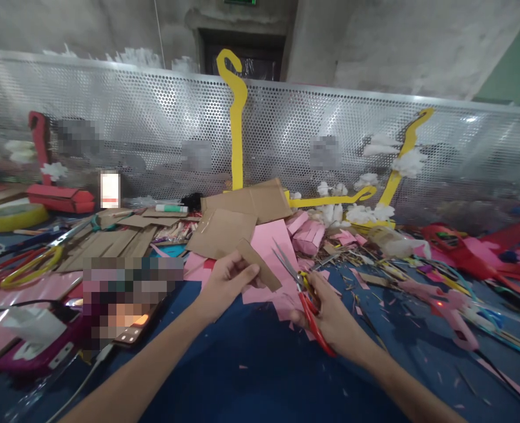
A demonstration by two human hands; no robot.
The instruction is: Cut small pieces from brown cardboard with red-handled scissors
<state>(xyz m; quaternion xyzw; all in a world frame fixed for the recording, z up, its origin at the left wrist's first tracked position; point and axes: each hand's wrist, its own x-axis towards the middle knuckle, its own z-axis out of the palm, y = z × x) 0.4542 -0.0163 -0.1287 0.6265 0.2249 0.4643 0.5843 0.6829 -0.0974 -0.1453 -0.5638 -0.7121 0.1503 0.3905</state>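
Between the thumb and fingers of my left hand (228, 282) is a small brown cardboard strip (262, 269), tilted down to the right. My right hand (330, 314) grips scissors (306, 294) with red and yellow handles. The scissor blades are parted and point up and left, just right of the strip, not touching it as far as I can see. Beneath both lies pink paper (275, 241). Larger cardboard pieces (224, 232) rest behind my left hand, beside a folded pink paper piece (308, 235).
A pink glue gun (453, 308) with a lit red light lies at the right among scraps. On the left are a purple power strip (34, 352), a phone and yellow tape (15, 216). Yellow hooked stands (237, 135) stand before a perforated metal panel (281, 126).
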